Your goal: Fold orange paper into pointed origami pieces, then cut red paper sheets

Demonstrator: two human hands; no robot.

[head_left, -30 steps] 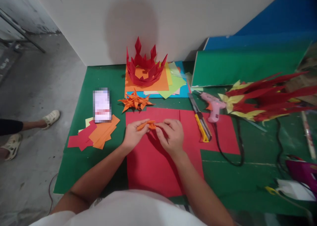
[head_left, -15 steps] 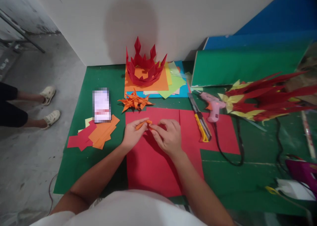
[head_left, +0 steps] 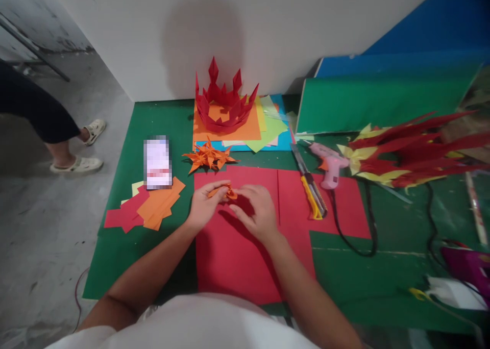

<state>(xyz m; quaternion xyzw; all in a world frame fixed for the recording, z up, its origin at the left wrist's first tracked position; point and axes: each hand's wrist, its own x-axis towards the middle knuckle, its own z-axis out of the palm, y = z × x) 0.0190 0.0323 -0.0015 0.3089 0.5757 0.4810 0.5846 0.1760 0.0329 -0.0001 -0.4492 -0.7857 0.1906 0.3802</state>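
Note:
Pinched in my left hand (head_left: 204,203) is a small folded orange paper flower (head_left: 231,192), its petals partly hidden by the fingers. My right hand (head_left: 259,208) is close on its right side, thumb and fingers apart; the fingertips are at the petal edge, and I cannot tell if they touch it. Both hands are over a large red paper sheet (head_left: 248,262). Just beyond them lies a cluster of finished orange paper flowers (head_left: 210,156). A red folded-paper crown (head_left: 225,117) stands behind that, on a stack of coloured paper (head_left: 268,127).
Loose red and orange paper pieces (head_left: 158,206) lie left, by a phone (head_left: 157,160). A yellow utility knife (head_left: 312,196) and a corded pink glue gun (head_left: 329,168) are right, before a red-and-yellow paper piece (head_left: 406,150). Another person's legs (head_left: 42,114) show beyond the left edge.
My right fingers have drawn slightly back from the orange flower and spread, leaving more of its petals visible. At left, the other person's legs have shifted and now stand in a stride.

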